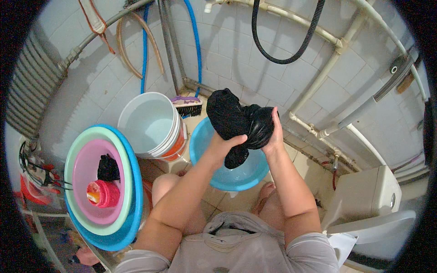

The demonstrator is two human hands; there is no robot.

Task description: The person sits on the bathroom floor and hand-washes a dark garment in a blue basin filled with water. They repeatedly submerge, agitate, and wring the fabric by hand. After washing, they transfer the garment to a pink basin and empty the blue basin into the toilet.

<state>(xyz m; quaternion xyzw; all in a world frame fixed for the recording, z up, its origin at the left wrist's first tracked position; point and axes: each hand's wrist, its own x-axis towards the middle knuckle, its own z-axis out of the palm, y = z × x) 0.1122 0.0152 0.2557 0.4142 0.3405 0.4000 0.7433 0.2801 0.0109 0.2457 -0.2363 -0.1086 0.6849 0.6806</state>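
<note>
A bunched black cloth (241, 120), shiny as if wet, is held up between both hands; its exact kind cannot be made out. My left hand (222, 149) grips its lower left side, thumb across the front. Against the right end presses my right hand (275, 139), its fingers pointing up along the bundle. Part of the cloth hangs down between the hands. Directly below is a round blue basin (246, 175) with clear water in it, partly hidden by the cloth and my left forearm.
Left of the basin stands a white bucket (150, 118) of water, with a scrub brush (187, 105) behind it. Nested basins with a pink one (84, 173) inside hold another black cloth (108, 167) and a pink jar (105, 193). A toilet (364, 195) is at right.
</note>
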